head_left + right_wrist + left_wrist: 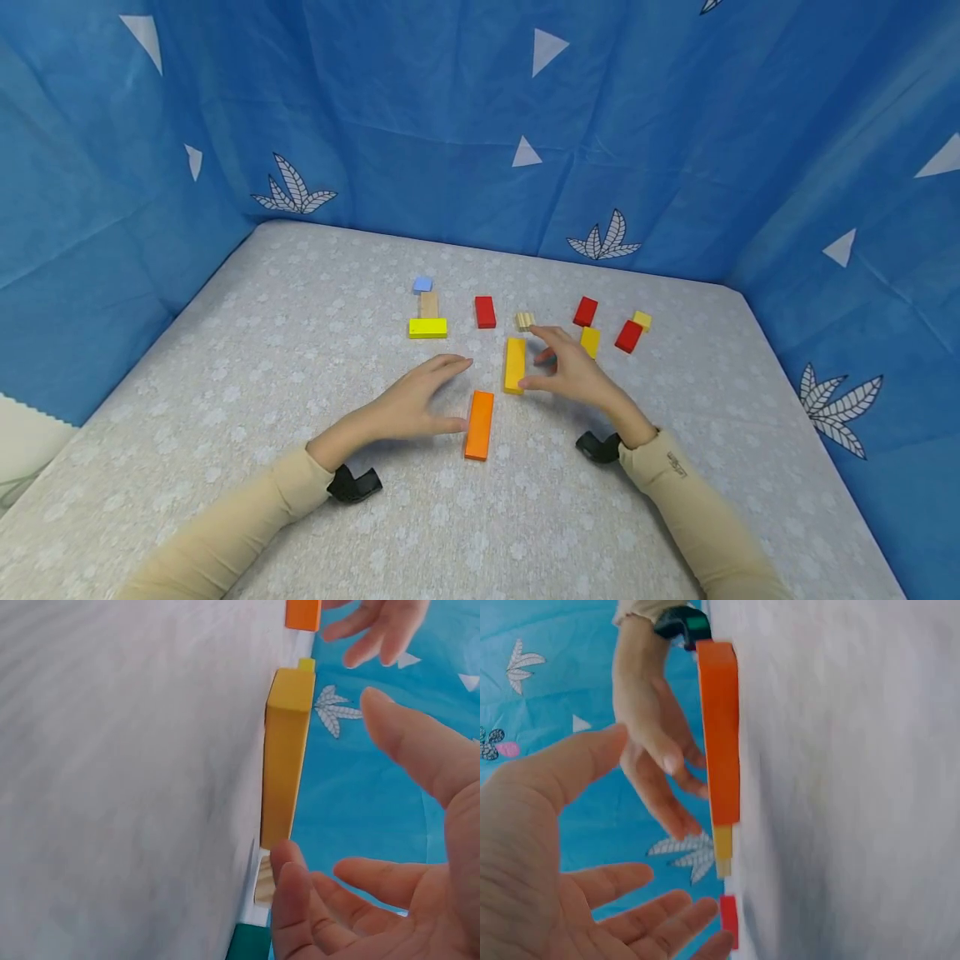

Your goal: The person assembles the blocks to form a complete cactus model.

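A long orange block (pixel 479 427) lies on the table, and my left hand (pixel 422 402) is spread at its left side, thumb tip near its edge. In the left wrist view that orange block (pixel 721 735) stands apart from the spread fingers. Just beyond it is a long yellow-orange block (pixel 514 365). My right hand (pixel 573 371) hovers at its right side, thumb tip overlapping the near end in the head view. From the right wrist, the yellow-orange block (pixel 285 761) shows with thumb and fingers parted around its near side. Neither hand grips anything.
Farther back lie a lime-yellow block (pixel 427 328), a wooden block (pixel 429 305), a blue block (pixel 423 285), a red block (pixel 485 312) and a striped block (pixel 525 320). More red and yellow blocks sit right; a green block (pixel 250 941) shows near the right fingers. A blue curtain (pixel 450 125) surrounds the table.
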Tool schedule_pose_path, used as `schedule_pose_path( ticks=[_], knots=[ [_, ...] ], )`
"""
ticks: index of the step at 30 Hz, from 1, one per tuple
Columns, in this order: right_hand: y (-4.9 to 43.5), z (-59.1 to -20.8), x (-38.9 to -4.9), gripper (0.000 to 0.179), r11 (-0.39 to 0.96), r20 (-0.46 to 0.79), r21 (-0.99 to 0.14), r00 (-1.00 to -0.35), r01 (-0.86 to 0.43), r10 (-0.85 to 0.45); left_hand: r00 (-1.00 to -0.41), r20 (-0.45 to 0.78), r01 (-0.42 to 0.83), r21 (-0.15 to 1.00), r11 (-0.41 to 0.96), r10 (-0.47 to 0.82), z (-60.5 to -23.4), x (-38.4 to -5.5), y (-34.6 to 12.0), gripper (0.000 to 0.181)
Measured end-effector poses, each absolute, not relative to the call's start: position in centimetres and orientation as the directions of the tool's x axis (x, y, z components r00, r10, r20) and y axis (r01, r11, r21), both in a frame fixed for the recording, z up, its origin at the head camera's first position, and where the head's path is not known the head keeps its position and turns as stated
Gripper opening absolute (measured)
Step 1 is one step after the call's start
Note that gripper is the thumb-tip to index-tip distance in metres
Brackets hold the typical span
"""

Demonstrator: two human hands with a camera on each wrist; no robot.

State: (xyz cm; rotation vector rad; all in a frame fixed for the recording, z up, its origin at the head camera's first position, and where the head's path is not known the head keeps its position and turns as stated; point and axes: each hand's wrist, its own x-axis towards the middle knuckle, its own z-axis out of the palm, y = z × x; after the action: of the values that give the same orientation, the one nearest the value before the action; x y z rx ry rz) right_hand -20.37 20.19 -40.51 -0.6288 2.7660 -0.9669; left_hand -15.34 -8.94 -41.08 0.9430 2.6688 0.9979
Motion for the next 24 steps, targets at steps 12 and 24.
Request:
schedule_pose_path(
  ticks=[12,24],
  knots=[
    [19.7,-41.2,-20.9,0.1,0.697,-0.083,-0.665,-0.901,-0.267,-0.425,-0.766,0.075,0.513,0.67,0.537,0.639,-41.9,-14.9,-8.5,0.087],
    [19.5,-41.1,-20.9,0.098,0.677,-0.176,-0.709,-0.881,-0.196,-0.44,-0.744,0.081,0.54,0.658,0.526,0.663,-42.8,-14.9,-8.1,0.083]
  ],
)
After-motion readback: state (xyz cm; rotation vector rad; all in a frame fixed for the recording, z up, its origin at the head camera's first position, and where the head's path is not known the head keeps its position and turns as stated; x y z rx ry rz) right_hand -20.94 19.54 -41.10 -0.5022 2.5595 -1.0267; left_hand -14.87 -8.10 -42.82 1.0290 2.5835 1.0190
